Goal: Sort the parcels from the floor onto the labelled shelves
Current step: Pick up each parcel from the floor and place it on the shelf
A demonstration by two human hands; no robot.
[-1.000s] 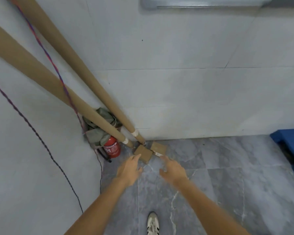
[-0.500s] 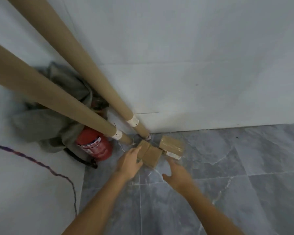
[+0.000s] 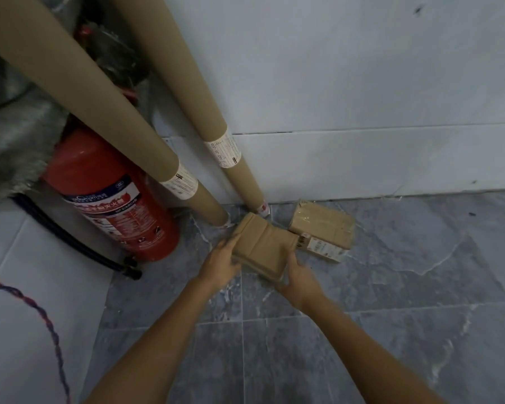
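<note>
A small brown cardboard parcel [image 3: 264, 246] lies on the grey floor near the wall corner. My left hand [image 3: 220, 262] grips its left edge and my right hand [image 3: 299, 274] grips its near right edge. A second brown parcel [image 3: 322, 228] with a white label on its side lies just behind and to the right, against the wall. Two long brown cardboard tubes [image 3: 193, 199] [image 3: 239, 167] with white labels lean into the corner, their feet on the floor just behind the held parcel.
A red fire extinguisher [image 3: 111, 199] with a black hose stands at the left beside the tubes. Grey cloth [image 3: 15, 141] hangs over its top. A twisted red and blue cord [image 3: 41, 310] runs down the white left wall. White tiled wall closes the back.
The camera has come much closer to the floor. Both hands have reached the nearer parcel and closed on its two sides; before, they were held apart above it.
</note>
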